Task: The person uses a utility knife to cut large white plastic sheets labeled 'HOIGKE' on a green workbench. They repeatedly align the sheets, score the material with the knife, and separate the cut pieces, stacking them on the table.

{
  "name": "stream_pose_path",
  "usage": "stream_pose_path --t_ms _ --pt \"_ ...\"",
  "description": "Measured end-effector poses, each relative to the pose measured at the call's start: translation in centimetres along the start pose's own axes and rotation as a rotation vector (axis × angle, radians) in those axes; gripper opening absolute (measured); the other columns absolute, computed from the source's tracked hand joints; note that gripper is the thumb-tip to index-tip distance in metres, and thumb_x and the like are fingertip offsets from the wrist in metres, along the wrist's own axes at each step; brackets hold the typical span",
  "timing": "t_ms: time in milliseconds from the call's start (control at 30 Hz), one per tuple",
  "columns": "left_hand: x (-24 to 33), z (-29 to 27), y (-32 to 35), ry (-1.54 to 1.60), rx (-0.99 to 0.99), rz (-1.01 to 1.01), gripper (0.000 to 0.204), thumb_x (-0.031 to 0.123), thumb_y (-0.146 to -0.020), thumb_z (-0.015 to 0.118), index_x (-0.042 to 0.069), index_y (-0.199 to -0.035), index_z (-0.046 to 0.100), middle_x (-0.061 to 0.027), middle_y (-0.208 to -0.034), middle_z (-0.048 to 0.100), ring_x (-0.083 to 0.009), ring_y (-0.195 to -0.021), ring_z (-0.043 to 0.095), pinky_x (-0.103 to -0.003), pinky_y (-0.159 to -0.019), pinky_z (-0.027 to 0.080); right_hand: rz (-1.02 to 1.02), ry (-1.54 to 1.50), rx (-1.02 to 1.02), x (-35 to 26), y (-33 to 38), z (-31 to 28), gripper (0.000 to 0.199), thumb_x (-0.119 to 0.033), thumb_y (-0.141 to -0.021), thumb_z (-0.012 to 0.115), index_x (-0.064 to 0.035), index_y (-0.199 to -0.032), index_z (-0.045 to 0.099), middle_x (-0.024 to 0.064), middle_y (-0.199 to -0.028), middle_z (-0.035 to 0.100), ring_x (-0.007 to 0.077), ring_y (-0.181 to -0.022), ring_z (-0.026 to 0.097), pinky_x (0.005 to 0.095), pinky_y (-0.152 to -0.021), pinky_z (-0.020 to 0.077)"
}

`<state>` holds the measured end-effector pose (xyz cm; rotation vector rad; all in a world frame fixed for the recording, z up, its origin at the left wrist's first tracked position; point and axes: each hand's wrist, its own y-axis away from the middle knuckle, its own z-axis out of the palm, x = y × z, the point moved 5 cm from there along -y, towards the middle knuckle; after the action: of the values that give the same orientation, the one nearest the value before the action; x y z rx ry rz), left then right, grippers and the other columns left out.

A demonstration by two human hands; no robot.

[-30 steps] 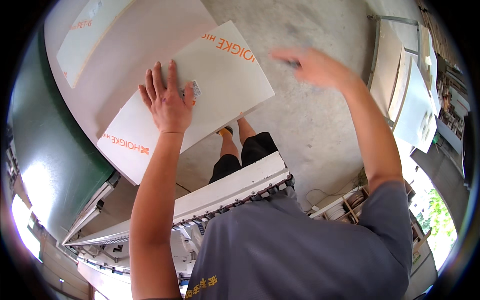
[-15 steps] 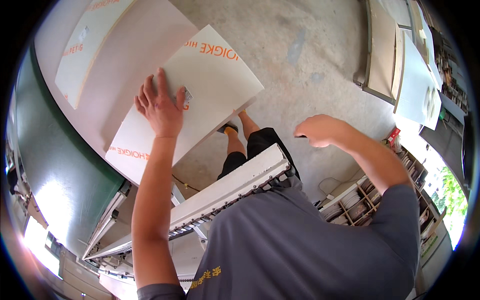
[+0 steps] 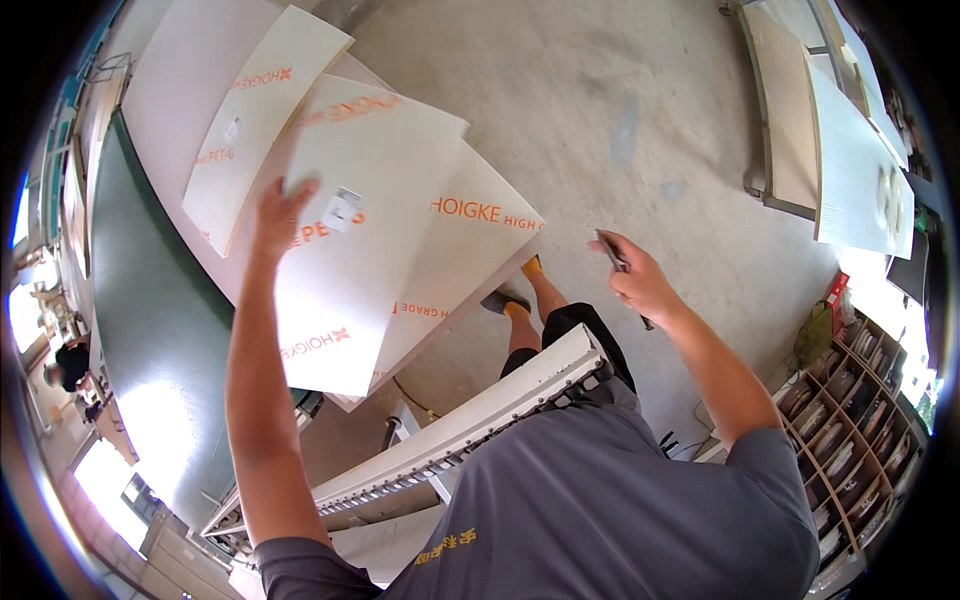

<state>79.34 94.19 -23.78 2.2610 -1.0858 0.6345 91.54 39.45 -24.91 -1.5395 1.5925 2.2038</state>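
Observation:
My left hand (image 3: 283, 215) is raised with its fingers spread, flat against the left part of a white sheet (image 3: 375, 210) with orange print and a small label. That sheet lies fanned over a second white sheet (image 3: 478, 250) of the same kind. My right hand (image 3: 640, 282) is held out over the concrete floor, closed around a thin dark tool (image 3: 610, 250) whose tip sticks out above the fingers. The tool's kind is too small to tell.
A third printed sheet (image 3: 262, 110) and a big white board (image 3: 165, 90) lie on the green table (image 3: 160, 310). A long white rail (image 3: 470, 425) crosses below my arms. Panels (image 3: 840, 150) lean at the upper right; cubby shelves (image 3: 850, 440) stand at right. Another person (image 3: 68, 365) is far left.
My right hand has pulled back from its far reach and lowered toward my body. The top sheet has slid up and left under my left hand, uncovering the sheet beneath.

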Motion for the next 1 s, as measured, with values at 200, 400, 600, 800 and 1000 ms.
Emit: stream_pose_path --t_ms 200,400,600,800,1000 --pt "2.7 -14.6 10.1 0.627 0.432 -0.418 0.053 0.047 -0.103 0.056 0.000 -0.128 0.059 -0.0113 -0.105 0.069 -0.0169 -0.074 0.072 -0.027 -0.053 0.058 0.100 -0.254 0.089 -0.1 0.5 -2.4 0.062 0.001 -0.080 0.048 -0.0012 -0.142 0.048 0.0097 -0.129 0.065 0.0046 -0.055 0.044 0.0218 -0.045 0.0346" --pt "-2.5 -3.5 25.9 1.232 0.364 -0.277 0.060 0.032 -0.098 0.066 0.004 -0.145 0.042 -0.0155 -0.121 0.064 -0.0201 -0.094 0.068 -0.034 -0.073 0.059 -0.071 -0.366 -0.142 -6.4 -0.8 1.3 0.054 -0.003 -0.084 0.048 -0.0024 -0.137 0.044 0.0143 -0.133 0.063 0.0085 -0.059 0.053 0.0216 -0.045 0.0323" --pt "-4.1 14.4 32.9 1.844 0.500 -0.504 0.033 0.019 -0.098 0.068 0.011 -0.129 0.060 -0.0048 -0.117 0.071 -0.0167 -0.096 0.072 -0.031 -0.072 0.062 -0.106 -0.108 -0.119 -11.1 -4.3 5.3 0.057 -0.005 -0.085 0.049 -0.0025 -0.142 0.043 0.0175 -0.145 0.056 0.0108 -0.061 0.059 0.0227 -0.045 0.0331" --pt "-3.8 19.5 33.9 1.996 0.737 -0.838 0.031 0.027 -0.100 0.066 0.008 -0.124 0.063 -0.0098 -0.113 0.073 -0.0205 -0.094 0.073 -0.034 -0.074 0.062 -0.193 0.121 -0.204 -12.0 -8.6 7.5 0.063 -0.003 -0.084 0.049 -0.0008 -0.146 0.043 0.0096 -0.146 0.056 0.0094 -0.063 0.058 0.0234 -0.049 0.0347" --pt "-1.8 14.2 31.3 1.009 -0.147 -0.789 0.030 0.027 -0.102 0.062 -0.001 -0.111 0.067 -0.0157 -0.094 0.074 -0.0227 -0.080 0.071 -0.033 -0.070 0.056 -0.433 0.519 0.009 -15.0 -9.6 5.1 0.068 0.004 -0.081 0.049 -0.0031 -0.148 0.044 0.0120 -0.151 0.051 0.0192 -0.096 0.066 0.0300 -0.078 0.0506"
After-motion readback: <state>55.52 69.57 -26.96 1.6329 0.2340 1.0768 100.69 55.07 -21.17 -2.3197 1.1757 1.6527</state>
